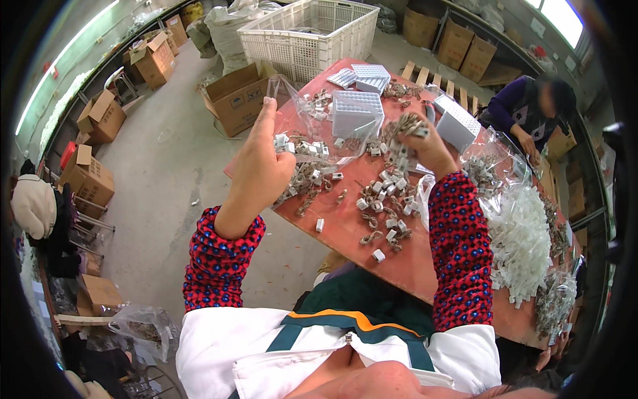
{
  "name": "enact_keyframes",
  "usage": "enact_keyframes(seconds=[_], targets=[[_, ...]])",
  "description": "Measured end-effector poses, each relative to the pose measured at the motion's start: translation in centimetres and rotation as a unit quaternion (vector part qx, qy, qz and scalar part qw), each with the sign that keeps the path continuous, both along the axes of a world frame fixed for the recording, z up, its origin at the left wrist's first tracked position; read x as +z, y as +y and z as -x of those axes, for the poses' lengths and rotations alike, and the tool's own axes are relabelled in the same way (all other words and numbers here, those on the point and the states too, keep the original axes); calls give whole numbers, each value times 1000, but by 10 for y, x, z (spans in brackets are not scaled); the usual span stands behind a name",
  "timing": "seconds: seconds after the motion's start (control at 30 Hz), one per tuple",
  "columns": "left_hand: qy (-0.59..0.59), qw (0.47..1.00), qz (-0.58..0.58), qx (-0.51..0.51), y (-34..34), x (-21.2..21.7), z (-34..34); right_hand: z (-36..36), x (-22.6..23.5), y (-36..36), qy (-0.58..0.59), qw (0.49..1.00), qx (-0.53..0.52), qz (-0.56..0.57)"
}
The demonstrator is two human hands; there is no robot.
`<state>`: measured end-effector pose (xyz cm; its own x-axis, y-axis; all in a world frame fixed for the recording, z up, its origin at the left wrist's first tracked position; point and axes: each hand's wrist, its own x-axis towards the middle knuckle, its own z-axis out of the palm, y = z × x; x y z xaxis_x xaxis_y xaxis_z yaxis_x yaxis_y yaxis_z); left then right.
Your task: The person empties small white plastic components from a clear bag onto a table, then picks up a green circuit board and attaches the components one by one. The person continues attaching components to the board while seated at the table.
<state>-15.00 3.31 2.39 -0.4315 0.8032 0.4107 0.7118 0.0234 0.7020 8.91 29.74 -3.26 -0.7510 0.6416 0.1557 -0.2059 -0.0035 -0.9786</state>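
The clear plastic bag (312, 126) is hanging open over the far-left part of the red worktop (345, 233), holding a small heap of white plastic clips with metal pieces in its bottom. The left hand (259, 166) is lifting the bag by its rim, its fingers pinched together on the film. Just to the right, the right hand (425, 146) is closing its fingers on a bunch of loose clips (402, 130) held beside the bag's mouth. Judging by the spread, the bagging is only partly done: a scatter of white clips and metal rings (382, 206) is lying on the worktop near the person, so plenty is left to gather. Beyond the bag, white gridded trays (355, 113) are standing on the far end of the worktop, and a large pile of white parts (522, 246) is lying at the right, with filled clear bags near it. Farther off, a big white lattice crate (312, 33) is sitting on the floor, an open brown cardboard box (236, 100) beside it, and more brown cartons (100, 120) are lining the left wall. Another person (531, 106) is working at the far right.
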Motion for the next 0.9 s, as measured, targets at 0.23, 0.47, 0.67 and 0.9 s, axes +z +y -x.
enact_keyframes(seconds=[0.23, 0.47, 0.67, 0.9], targets=[[-98, 994, -7, -41, 2, 3, 1, 51, 95, -33, 69, 992, 101, 36], [-211, 974, -45, -65, 0, 6, -4, 158, 66, -66, -70, 979, 170, -85], [-208, 973, -79, -58, 1, 3, 5, 132, 55, -63, -70, 871, 64, -483], [-228, 966, -95, -71, -1, -1, 7, -47, -9, -125, -462, 739, -59, -487]])
